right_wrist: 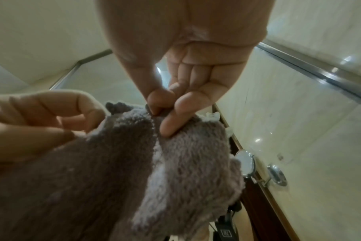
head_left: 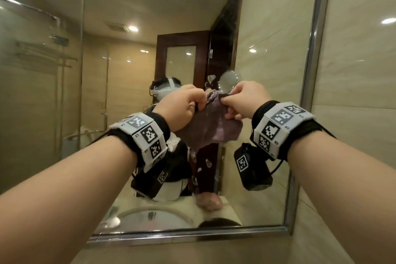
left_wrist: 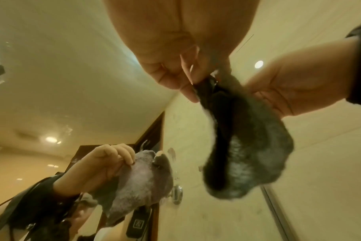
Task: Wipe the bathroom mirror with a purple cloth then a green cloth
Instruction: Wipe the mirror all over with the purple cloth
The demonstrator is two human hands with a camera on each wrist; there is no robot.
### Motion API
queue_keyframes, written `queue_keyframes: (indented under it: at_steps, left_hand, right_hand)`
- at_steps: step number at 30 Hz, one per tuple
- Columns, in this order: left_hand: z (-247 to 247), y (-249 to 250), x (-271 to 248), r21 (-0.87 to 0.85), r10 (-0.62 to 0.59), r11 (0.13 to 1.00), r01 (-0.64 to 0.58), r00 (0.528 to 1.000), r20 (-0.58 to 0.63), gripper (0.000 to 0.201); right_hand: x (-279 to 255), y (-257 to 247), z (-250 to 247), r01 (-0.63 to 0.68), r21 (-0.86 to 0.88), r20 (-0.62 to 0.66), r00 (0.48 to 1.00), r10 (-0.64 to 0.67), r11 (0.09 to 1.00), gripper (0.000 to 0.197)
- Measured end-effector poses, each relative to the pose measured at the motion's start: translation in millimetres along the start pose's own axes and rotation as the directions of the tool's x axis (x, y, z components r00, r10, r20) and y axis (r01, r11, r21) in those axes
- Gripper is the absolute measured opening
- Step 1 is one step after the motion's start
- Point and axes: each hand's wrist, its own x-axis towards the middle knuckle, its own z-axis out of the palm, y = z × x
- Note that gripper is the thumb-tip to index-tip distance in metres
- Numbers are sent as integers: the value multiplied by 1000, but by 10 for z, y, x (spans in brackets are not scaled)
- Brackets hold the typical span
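Observation:
A fuzzy purple cloth (head_left: 211,123) hangs between both hands, held up in front of the bathroom mirror (head_left: 120,83). My left hand (head_left: 186,104) pinches its upper left edge and my right hand (head_left: 240,100) pinches its upper right edge. Seen from the left wrist, the cloth (left_wrist: 245,150) dangles dark from my left hand (left_wrist: 188,81), with my right hand (left_wrist: 289,91) beside it. From the right wrist, thumb and forefinger of my right hand (right_wrist: 165,110) nip the cloth (right_wrist: 134,171) while my left hand (right_wrist: 52,117) grips it at the left. No green cloth is in view.
The mirror's metal frame (head_left: 310,75) runs down the right side and along the bottom edge (head_left: 188,234), with beige wall tiles (head_left: 360,70) beyond. The mirror reflects a sink, a shower screen and a dark door. A small round mirror (head_left: 228,82) shows just above my hands.

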Motion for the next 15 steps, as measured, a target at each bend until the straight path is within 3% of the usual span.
queue_keyframes:
  at_steps: [3,5,9,12,15]
  left_hand:
    - [13,-7,148,-44,15,999,-15,1000,-6,22]
    - [38,-20,216,-121,-40,992,38,999,-8,7]
    - [147,-142,299,-35,-92,995,90,993,-79,58]
    - [300,-244,319,-73,-150,987,144,984,-94,63]
    - [264,-229,357,-106,-225,971,213,967,-118,65]
  right_hand:
    - [189,-7,6,1,65,-34,999,2,998,20]
    - [342,-22,27,13,48,-49,999,-10,999,16]
    - [538,-61,55,49,-43,-33,998,-50,998,13]
    - [639,-49,132,50,-162,3,999,-50,986,18]
    - [657,-124,55,132,-228,2,991,-135,965,19]
